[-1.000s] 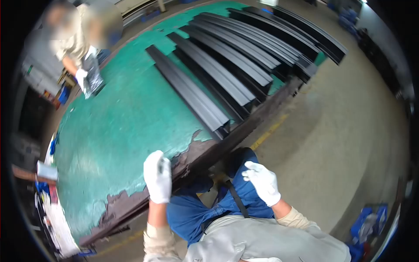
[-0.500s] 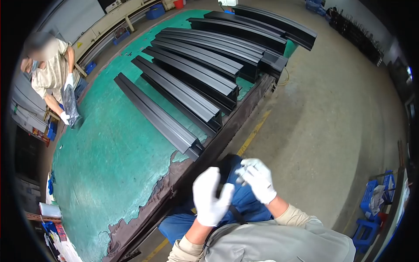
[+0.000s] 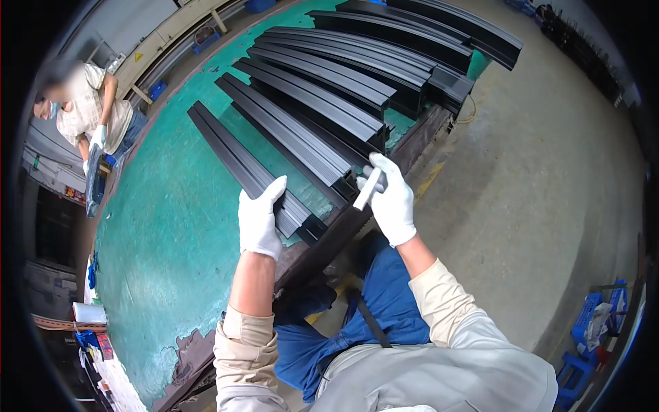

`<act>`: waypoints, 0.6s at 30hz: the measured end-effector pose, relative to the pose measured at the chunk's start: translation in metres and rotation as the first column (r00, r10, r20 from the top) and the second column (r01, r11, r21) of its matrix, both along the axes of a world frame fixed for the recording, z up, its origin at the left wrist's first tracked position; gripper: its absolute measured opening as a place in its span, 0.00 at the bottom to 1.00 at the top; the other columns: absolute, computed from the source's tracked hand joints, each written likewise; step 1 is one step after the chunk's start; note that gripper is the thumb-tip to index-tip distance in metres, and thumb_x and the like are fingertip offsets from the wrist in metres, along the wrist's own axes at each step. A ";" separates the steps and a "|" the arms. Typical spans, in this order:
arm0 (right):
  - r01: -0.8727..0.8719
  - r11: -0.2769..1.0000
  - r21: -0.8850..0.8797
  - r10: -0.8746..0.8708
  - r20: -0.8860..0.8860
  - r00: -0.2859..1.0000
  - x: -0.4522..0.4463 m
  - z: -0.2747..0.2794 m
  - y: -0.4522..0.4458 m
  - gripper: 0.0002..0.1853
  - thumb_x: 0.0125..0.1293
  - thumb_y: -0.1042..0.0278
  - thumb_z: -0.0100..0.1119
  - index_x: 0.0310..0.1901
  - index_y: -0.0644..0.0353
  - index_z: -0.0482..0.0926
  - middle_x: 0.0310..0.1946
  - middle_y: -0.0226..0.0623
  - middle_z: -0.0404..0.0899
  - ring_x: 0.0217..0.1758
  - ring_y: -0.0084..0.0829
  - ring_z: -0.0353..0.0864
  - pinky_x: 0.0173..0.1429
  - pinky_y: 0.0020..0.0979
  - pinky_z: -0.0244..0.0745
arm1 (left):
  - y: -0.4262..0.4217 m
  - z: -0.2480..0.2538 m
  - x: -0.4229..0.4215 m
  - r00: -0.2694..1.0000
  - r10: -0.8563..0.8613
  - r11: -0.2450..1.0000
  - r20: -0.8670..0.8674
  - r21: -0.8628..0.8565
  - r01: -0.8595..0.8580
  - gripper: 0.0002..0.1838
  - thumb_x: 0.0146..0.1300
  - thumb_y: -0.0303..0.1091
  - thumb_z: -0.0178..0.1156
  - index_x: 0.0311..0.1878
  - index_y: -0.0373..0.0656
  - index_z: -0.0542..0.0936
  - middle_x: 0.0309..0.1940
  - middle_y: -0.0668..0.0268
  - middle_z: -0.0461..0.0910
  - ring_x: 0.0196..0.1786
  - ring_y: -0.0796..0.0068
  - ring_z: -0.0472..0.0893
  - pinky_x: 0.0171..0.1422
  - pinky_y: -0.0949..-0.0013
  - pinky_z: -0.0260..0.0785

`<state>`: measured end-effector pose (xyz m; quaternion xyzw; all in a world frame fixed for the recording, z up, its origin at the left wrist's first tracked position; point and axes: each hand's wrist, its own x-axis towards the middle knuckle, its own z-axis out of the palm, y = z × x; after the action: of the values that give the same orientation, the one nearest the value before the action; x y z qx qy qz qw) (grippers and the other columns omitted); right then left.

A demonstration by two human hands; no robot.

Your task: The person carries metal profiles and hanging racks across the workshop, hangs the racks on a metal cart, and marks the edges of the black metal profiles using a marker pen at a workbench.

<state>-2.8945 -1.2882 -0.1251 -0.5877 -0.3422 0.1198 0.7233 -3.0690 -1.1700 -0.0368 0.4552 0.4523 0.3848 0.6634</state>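
My left hand point(image 3: 259, 223), in a white glove, grips the near end of the closest dark grey profile point(image 3: 230, 151). Its thumb lies over the top, and the other fingers are partly hidden at the side. That long, grooved bar rests on the green-topped table point(image 3: 158, 240). Held up near the table edge, my right hand point(image 3: 392, 206), also gloved in white, is closed around a slim white stick-like piece point(image 3: 368, 189); its exact kind cannot be made out. Just left of this hand is the end of a second dark profile point(image 3: 302, 141), not visibly touched.
Several more dark profiles point(image 3: 329, 69) lie side by side across the table, their ends near its worn edge point(image 3: 322, 240). A co-worker point(image 3: 96, 110) in white gloves stands at the far left with a dark, film-like piece point(image 3: 93, 182). Blue crates point(image 3: 587, 319) stand at right.
My left hand has reached forward from near my lap and taken hold of the nearest profile. My right hand has risen toward the profile ends. The co-worker's dark piece has shifted.
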 end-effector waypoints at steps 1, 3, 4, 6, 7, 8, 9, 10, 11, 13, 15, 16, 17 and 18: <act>-0.006 1.000 0.000 0.006 0.004 1.000 0.002 -0.002 0.002 0.16 0.72 0.78 0.58 0.60 0.63 0.77 0.52 0.46 0.80 0.51 0.32 0.82 0.54 0.31 0.83 | 0.001 0.000 0.002 0.999 0.024 0.999 0.023 0.020 -0.025 0.21 0.58 0.33 0.73 0.52 0.39 0.78 0.42 0.66 0.80 0.44 0.75 0.78 0.50 0.68 0.73; -0.028 0.957 0.289 0.198 -0.579 0.791 0.002 -0.014 -0.011 0.17 0.72 0.79 0.58 0.60 0.62 0.76 0.54 0.44 0.79 0.54 0.32 0.81 0.55 0.33 0.82 | -0.001 -0.003 -0.001 0.998 0.058 0.998 0.032 0.025 -0.059 0.17 0.57 0.32 0.74 0.48 0.41 0.80 0.37 0.68 0.81 0.39 0.76 0.78 0.47 0.68 0.73; 0.035 0.911 0.412 0.326 -0.767 0.552 0.001 -0.018 -0.018 0.17 0.71 0.79 0.58 0.61 0.62 0.75 0.55 0.43 0.79 0.55 0.33 0.81 0.55 0.34 0.82 | 0.001 -0.002 -0.002 0.999 0.027 1.000 0.022 0.010 -0.028 0.18 0.56 0.33 0.74 0.47 0.40 0.80 0.38 0.67 0.81 0.40 0.76 0.78 0.48 0.68 0.73; -0.015 0.949 0.316 0.229 -0.654 0.721 -0.008 -0.028 -0.033 0.16 0.73 0.76 0.55 0.61 0.61 0.75 0.57 0.42 0.78 0.57 0.34 0.80 0.59 0.35 0.80 | 0.006 -0.002 -0.005 1.000 -0.023 1.000 0.009 -0.014 0.024 0.19 0.55 0.36 0.76 0.46 0.38 0.81 0.39 0.65 0.81 0.43 0.74 0.79 0.50 0.66 0.73; -0.034 0.975 0.218 0.141 -0.493 0.859 -0.017 -0.032 -0.043 0.15 0.75 0.73 0.52 0.61 0.61 0.74 0.59 0.41 0.77 0.59 0.35 0.79 0.63 0.36 0.77 | 0.006 -0.003 -0.008 1.000 0.000 1.000 0.007 -0.018 0.000 0.19 0.55 0.36 0.76 0.46 0.38 0.81 0.39 0.65 0.81 0.43 0.74 0.79 0.50 0.66 0.73; -0.041 0.990 0.132 0.078 -0.286 0.955 -0.024 -0.034 -0.049 0.14 0.77 0.70 0.49 0.60 0.61 0.74 0.61 0.39 0.77 0.61 0.36 0.78 0.67 0.37 0.74 | 0.008 -0.003 -0.011 1.000 -0.018 0.998 -0.024 -0.054 0.017 0.20 0.54 0.37 0.76 0.45 0.37 0.81 0.39 0.65 0.81 0.43 0.73 0.79 0.51 0.65 0.73; -0.073 0.987 0.142 0.111 -0.275 0.955 -0.030 -0.035 -0.054 0.14 0.77 0.70 0.49 0.60 0.61 0.74 0.61 0.39 0.77 0.61 0.36 0.78 0.67 0.37 0.74 | 0.011 -0.003 -0.012 0.998 -0.037 0.996 -0.049 -0.086 0.033 0.21 0.54 0.38 0.77 0.45 0.36 0.81 0.39 0.64 0.81 0.44 0.73 0.79 0.52 0.64 0.73; -0.094 0.968 0.233 0.211 -0.547 0.810 -0.035 -0.035 -0.063 0.16 0.72 0.75 0.56 0.60 0.60 0.75 0.60 0.39 0.77 0.59 0.36 0.79 0.62 0.37 0.78 | 0.014 -0.003 -0.014 0.996 -0.060 0.991 -0.072 -0.122 0.051 0.23 0.53 0.40 0.78 0.44 0.35 0.81 0.39 0.63 0.81 0.44 0.72 0.79 0.53 0.64 0.72; -0.086 0.944 0.317 0.306 -0.752 0.584 -0.041 -0.035 -0.069 0.19 0.67 0.81 0.62 0.59 0.59 0.76 0.60 0.39 0.78 0.57 0.35 0.80 0.56 0.36 0.81 | 0.017 -0.006 -0.015 0.998 -0.036 0.993 -0.057 -0.111 0.029 0.23 0.53 0.40 0.78 0.44 0.35 0.81 0.39 0.63 0.81 0.44 0.72 0.79 0.53 0.64 0.72; -0.174 0.968 0.180 0.242 -0.495 0.835 -0.056 -0.042 -0.077 0.20 0.66 0.81 0.63 0.59 0.59 0.76 0.60 0.39 0.78 0.57 0.35 0.81 0.56 0.36 0.81 | 0.024 -0.016 -0.016 0.997 -0.054 0.997 -0.051 -0.060 0.051 0.26 0.52 0.43 0.79 0.44 0.33 0.81 0.40 0.62 0.82 0.44 0.70 0.80 0.55 0.62 0.72; -0.119 0.985 -0.123 0.141 0.189 0.972 -0.070 -0.049 -0.088 0.22 0.63 0.82 0.66 0.59 0.59 0.76 0.59 0.39 0.79 0.56 0.34 0.81 0.55 0.34 0.81 | 0.020 -0.018 -0.019 0.998 -0.053 0.998 -0.038 -0.038 0.052 0.28 0.51 0.45 0.79 0.44 0.32 0.81 0.40 0.62 0.82 0.43 0.69 0.80 0.55 0.61 0.72; -0.132 0.984 -0.120 0.154 0.199 0.968 -0.074 -0.048 -0.093 0.22 0.63 0.82 0.66 0.59 0.59 0.76 0.59 0.39 0.79 0.56 0.34 0.81 0.55 0.34 0.81 | 0.018 -0.016 -0.021 0.997 -0.071 0.996 0.010 -0.059 0.072 0.27 0.52 0.45 0.79 0.45 0.33 0.81 0.41 0.62 0.82 0.43 0.69 0.80 0.55 0.62 0.72; -0.134 0.981 -0.141 0.163 0.216 0.963 -0.078 -0.045 -0.099 0.24 0.62 0.83 0.67 0.59 0.60 0.76 0.58 0.38 0.80 0.56 0.33 0.81 0.55 0.34 0.81 | 0.016 -0.013 -0.025 0.995 -0.089 0.993 0.054 -0.078 0.093 0.26 0.54 0.45 0.78 0.46 0.34 0.81 0.41 0.62 0.82 0.43 0.70 0.80 0.55 0.63 0.72; -0.136 0.977 -0.163 0.172 0.231 0.958 -0.080 -0.042 -0.105 0.25 0.60 0.84 0.68 0.60 0.60 0.76 0.58 0.38 0.80 0.56 0.32 0.82 0.54 0.33 0.81 | 0.014 -0.011 -0.031 0.990 -0.106 0.989 0.095 -0.096 0.115 0.25 0.55 0.45 0.77 0.47 0.35 0.81 0.42 0.63 0.83 0.43 0.70 0.81 0.55 0.64 0.72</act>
<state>-2.9745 -1.3934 -0.1672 -0.6205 -0.4638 0.1273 0.6194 -3.1000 -1.1556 -0.0479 0.4276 0.4149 0.3439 0.7257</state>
